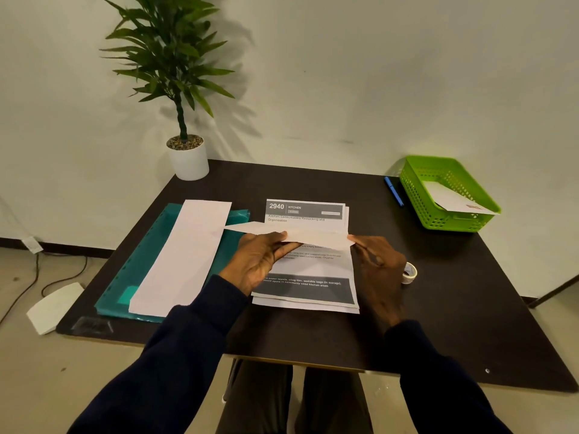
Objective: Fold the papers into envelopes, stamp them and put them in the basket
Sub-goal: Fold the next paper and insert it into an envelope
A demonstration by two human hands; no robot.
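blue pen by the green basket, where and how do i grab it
Pinch the blue pen mid-barrel from above, fingers across its thin width. It lies flat on the table, running near to far, with the green basket close on its right, so lean in from the left.

The folded paper [313, 237] and left hand [260, 261] hide the printed stack's [313, 268] middle lines.

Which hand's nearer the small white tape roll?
Right. The right hand, gripping the folded white paper, is beside the small white tape roll; the left hand grips the paper's middle, farther left.
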